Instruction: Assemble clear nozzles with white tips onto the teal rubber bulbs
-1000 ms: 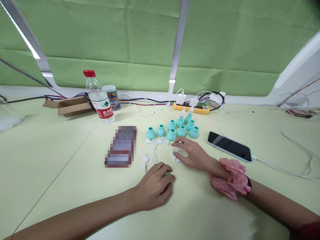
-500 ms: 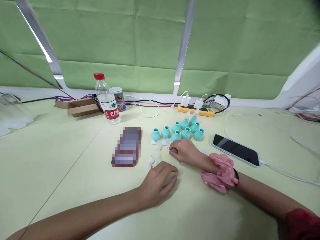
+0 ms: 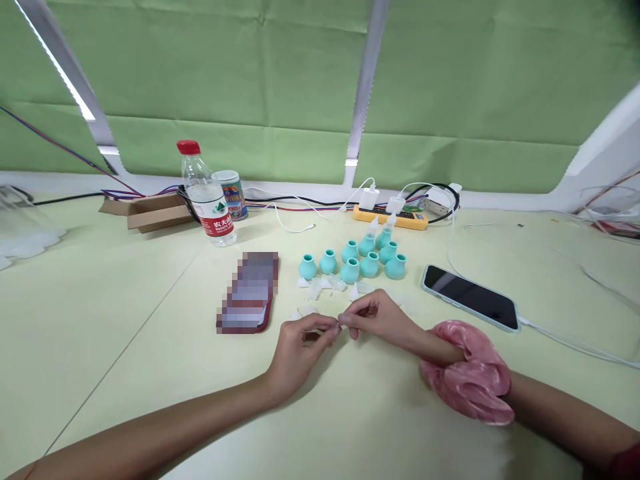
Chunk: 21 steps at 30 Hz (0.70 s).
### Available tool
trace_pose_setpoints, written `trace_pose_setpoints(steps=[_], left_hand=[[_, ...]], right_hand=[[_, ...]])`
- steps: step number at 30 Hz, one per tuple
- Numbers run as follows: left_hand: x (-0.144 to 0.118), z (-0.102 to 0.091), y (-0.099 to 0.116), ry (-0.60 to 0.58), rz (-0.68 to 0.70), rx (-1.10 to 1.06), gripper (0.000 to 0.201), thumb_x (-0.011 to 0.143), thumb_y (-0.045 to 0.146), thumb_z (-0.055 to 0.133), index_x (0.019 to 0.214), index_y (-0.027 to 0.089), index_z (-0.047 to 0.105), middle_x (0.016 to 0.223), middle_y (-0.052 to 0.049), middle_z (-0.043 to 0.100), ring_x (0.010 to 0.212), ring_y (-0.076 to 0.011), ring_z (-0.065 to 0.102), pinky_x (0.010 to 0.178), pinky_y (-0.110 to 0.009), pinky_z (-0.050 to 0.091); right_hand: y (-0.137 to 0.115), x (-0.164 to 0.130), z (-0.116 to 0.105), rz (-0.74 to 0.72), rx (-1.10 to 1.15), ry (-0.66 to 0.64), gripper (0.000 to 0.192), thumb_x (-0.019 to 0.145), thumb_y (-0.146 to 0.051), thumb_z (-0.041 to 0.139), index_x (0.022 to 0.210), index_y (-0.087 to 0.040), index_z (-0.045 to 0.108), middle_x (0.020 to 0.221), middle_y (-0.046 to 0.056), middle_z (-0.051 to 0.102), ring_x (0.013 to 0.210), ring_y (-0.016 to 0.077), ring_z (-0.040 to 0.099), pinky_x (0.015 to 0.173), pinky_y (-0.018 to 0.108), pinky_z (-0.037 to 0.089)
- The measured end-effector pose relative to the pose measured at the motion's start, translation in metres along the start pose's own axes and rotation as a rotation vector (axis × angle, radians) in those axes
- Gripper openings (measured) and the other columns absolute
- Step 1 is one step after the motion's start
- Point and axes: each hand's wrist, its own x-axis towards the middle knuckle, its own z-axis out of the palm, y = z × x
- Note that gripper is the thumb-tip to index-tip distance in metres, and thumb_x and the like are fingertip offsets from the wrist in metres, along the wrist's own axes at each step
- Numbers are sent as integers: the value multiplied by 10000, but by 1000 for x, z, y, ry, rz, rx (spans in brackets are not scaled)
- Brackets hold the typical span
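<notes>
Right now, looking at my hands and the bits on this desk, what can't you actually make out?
- Head view: whatever the left hand and right hand pinch between them; too small, covered by fingertips.
- Head view: the dark red item; its face is blurred out.
- Head view: shapes of the small clear pieces near the teal bulbs; too small.
- Head view: the clear thing at the left edge; cut off.

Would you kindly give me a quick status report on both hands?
Left hand and right hand pinch one small white piece together. Teal bulbs behind, untouched. Nothing between.
</notes>
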Motion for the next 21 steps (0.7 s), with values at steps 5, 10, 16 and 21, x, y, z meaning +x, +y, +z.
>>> trace_pose_setpoints(steps=[5,10,16,21], left_hand=[[-1,0,-4,-10,32,51,99,726,200,562,757,151,642,767,-46,660,724,-154,600,617,-237,514],[-2,0,-5,-7,23,43,130,732,219,563,815,156,642,816,-53,664,753,-162,612,650,-251,523],[0,0,-6,16,35,38,126,707,239,600,784,150,645,715,-40,632,659,-142,590,568,-232,510],[-2,-1,-5,28,105,12,99,708,199,593,764,146,656,693,-42,616,630,-135,574,528,-224,499]], right_hand=[[-1,6,-25,-267,-662,252,223,759,-282,484,765,-134,652,691,78,627,618,152,543,538,250,371],[7,14,-45,-231,-1176,191,241,758,-254,455,907,-160,619,824,82,620,774,209,557,577,266,356],[14,17,-54,-187,-1134,77,234,727,-230,474,911,-177,607,836,54,637,755,199,572,601,263,372],[9,12,-53,-247,-1038,96,203,704,-219,508,871,-156,605,823,55,632,658,162,558,580,263,388]])
